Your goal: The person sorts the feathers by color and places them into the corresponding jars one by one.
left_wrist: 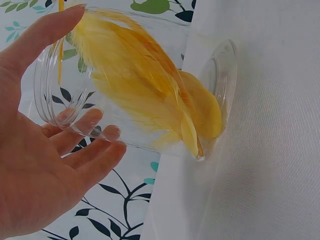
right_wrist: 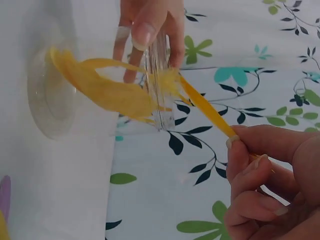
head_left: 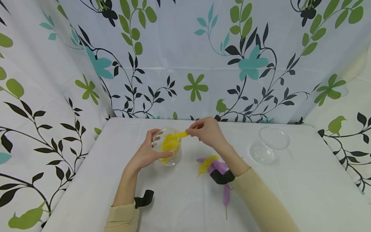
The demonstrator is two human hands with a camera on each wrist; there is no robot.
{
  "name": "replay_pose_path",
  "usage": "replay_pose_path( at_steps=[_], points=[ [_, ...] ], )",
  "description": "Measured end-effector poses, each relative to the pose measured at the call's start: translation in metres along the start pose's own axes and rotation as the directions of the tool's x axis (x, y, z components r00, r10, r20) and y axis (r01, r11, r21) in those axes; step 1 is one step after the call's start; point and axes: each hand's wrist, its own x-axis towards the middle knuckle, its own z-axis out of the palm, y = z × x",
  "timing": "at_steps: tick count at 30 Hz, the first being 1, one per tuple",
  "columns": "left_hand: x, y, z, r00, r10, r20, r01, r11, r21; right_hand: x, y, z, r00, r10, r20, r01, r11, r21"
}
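Observation:
A clear jar [head_left: 177, 158] stands on the white table with several yellow feathers [left_wrist: 145, 75] inside it. My left hand [head_left: 147, 151] grips the jar near its threaded mouth, thumb on one side and fingers on the other. My right hand [head_left: 209, 132] pinches a yellow feather [right_wrist: 207, 110] by its quill end between thumb and forefinger. The feather's fluffy end is at the jar's mouth, over the feathers inside. On the table below the right wrist lies a loose pile of purple feathers [head_left: 226, 195] with a yellow feather [head_left: 206, 164] on it.
At the right of the table lies a clear round lid [head_left: 262, 154], with a clear ring-shaped piece [head_left: 285, 141] beside it. A patterned curtain [head_left: 174, 64] hangs behind the table's far edge. Black wrist mounts [head_left: 144, 198] sit on both sleeves.

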Motion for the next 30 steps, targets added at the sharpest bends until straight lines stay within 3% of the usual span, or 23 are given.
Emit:
replay_pose_path(
  at_steps=[11,21,25,30],
  points=[
    [0.0,-0.001,0.001,1.0,0.026,-0.007,-0.026,1.0,-0.009,0.002,-0.021,0.047,0.992,-0.103,0.073,0.115,0.974,-0.195],
    [0.001,-0.004,0.001,0.998,0.068,-0.004,-0.069,0.998,-0.01,-0.003,-0.026,0.062,0.987,-0.131,0.091,0.152,0.942,-0.298],
    [0.0,-0.003,0.0,0.999,0.051,-0.004,-0.051,0.999,-0.011,-0.007,-0.022,0.06,0.984,-0.167,0.065,0.178,0.943,-0.282],
    [-0.001,-0.002,0.0,0.999,0.035,-0.005,-0.035,0.999,-0.005,-0.014,-0.011,0.05,0.985,-0.169,-0.034,0.161,0.972,-0.172]
  ],
)
